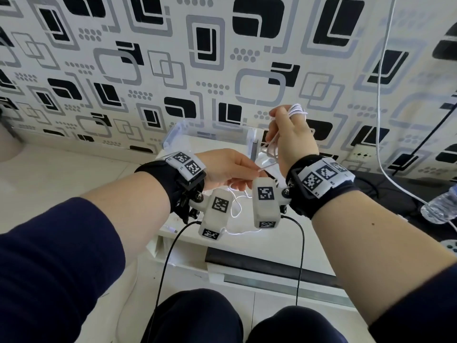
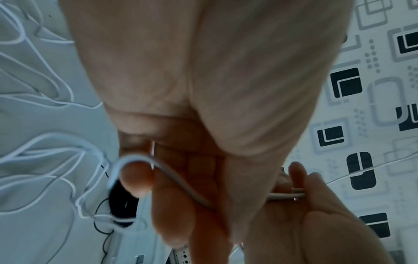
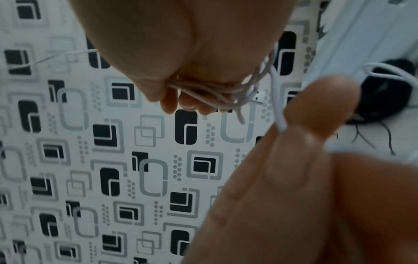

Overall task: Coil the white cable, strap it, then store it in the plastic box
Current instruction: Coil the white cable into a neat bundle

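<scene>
My right hand [image 1: 288, 125] is raised in front of the wall and grips several loops of the white cable [image 1: 298, 109] wound over its fingers. In the right wrist view the coil [image 3: 210, 93] lies across the curled fingers, with a USB plug [image 3: 260, 97] sticking out. My left hand [image 1: 256, 172] is lower and to the left and pinches a strand of the same cable [image 2: 181, 182] that leads up to the coil. The rest of the cable [image 1: 236, 206] lies loose on the white table under my wrists. The clear plastic box [image 1: 173, 136] stands open just behind both hands.
A low white table [image 1: 247, 246] with a dark strip along its front holds the box. To the right are a plastic water bottle [image 1: 441, 206], a second white lead [image 1: 380, 95] hanging down the patterned wall, a wall socket [image 1: 358, 153] and black wires on the floor.
</scene>
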